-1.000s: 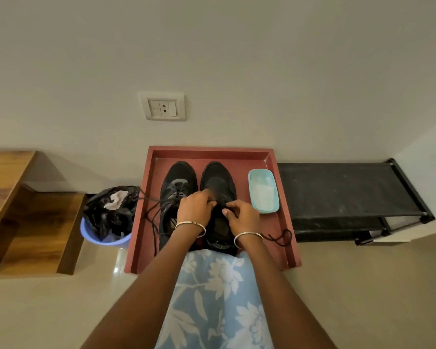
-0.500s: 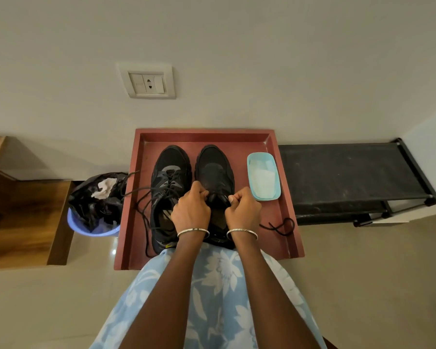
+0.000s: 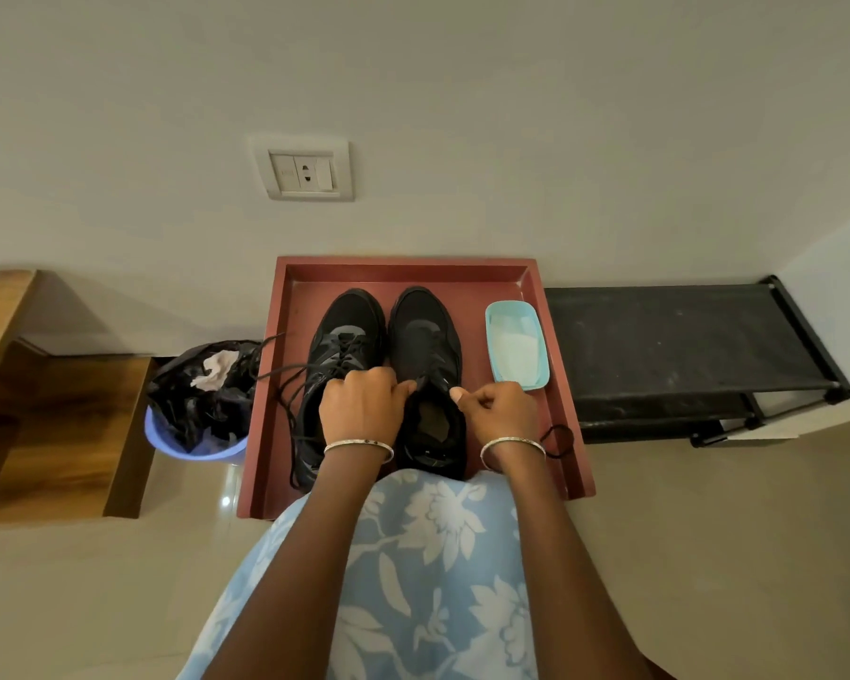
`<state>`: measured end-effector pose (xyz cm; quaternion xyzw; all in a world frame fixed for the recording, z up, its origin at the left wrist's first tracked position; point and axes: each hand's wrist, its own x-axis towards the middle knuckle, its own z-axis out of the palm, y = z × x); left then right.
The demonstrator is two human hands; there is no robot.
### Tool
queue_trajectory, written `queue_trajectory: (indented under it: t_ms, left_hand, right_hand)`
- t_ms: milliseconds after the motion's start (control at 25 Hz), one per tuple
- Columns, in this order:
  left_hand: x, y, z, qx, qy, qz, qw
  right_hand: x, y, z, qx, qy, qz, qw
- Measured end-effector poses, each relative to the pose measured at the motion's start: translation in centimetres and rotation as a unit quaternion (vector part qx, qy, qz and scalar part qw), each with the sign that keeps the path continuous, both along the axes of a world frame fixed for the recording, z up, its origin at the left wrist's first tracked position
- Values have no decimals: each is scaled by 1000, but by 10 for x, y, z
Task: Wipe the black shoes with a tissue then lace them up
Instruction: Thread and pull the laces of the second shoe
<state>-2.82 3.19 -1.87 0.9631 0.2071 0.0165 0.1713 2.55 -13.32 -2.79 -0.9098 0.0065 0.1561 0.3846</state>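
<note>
Tray (image 3: 408, 264): two black shoes (image 3: 425, 336), one tub (image 3: 516, 350), two hands (image 3: 359, 404) on laces (image 3: 419, 383)

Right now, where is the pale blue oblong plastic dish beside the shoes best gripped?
Likely from above, pinching the pale blue plastic dish across its narrow width by the long raised rims. The right black shoe flanks one side and the red tray's wall the other, crowding a sideways approach.

1. A thin, silver-toned bangle (image 3: 359, 444) circles the wrist of the left hand (image 3: 359, 404), with small dark marks on its upper face.
2. A matching second bangle (image 3: 511, 443) circles the wrist of the right hand (image 3: 504, 409).
3. A light blue garment (image 3: 413, 557) printed with large white flowers and leaves shows between the forearms.
</note>
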Motion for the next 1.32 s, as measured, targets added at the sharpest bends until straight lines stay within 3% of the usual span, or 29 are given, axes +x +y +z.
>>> queue_trajectory:
  t_ms: [160,240,280,360,400,440,480,680,880,1080,1240,1320]
  left_hand:
    - [13,15,6,-141,-135,-43,980]
    - [22,7,0,-327,-173,-15,929]
    - [26,2,-3,-462,-198,33,864]
    - [31,-7,-9,-707,-225,162,651]
    - [35,-7,-14,-770,-224,217,557]
    - [39,-5,-19,-797,-220,253,502]
    - [43,-3,-23,-803,-213,270,487]
    - [61,-1,-33,-758,-212,297,541]
    - [60,7,-34,-747,-193,210,600]
    - [57,9,-33,-708,-153,125,678]
    - [56,10,-32,-668,-155,106,720]
    - [56,12,-29,-664,-159,91,725]
  right_hand:
    - [2,11,23,140,-9,48,989]
    - [15,30,20,293,36,-13,955]
    - [20,39,16,386,78,-77,916]
    - [26,48,5,521,162,-212,811]
    - [29,50,-1,555,190,-259,767]
    - [32,50,-8,570,208,-287,741]
    - [34,49,-12,570,214,-298,735]
    - [49,61,-23,513,167,-295,789]
    - [51,66,-25,465,118,-226,848]
    - [48,67,-25,444,131,-141,875]
    - [50,64,-25,419,93,-87,899]
    - [52,61,-26,390,70,-74,915]
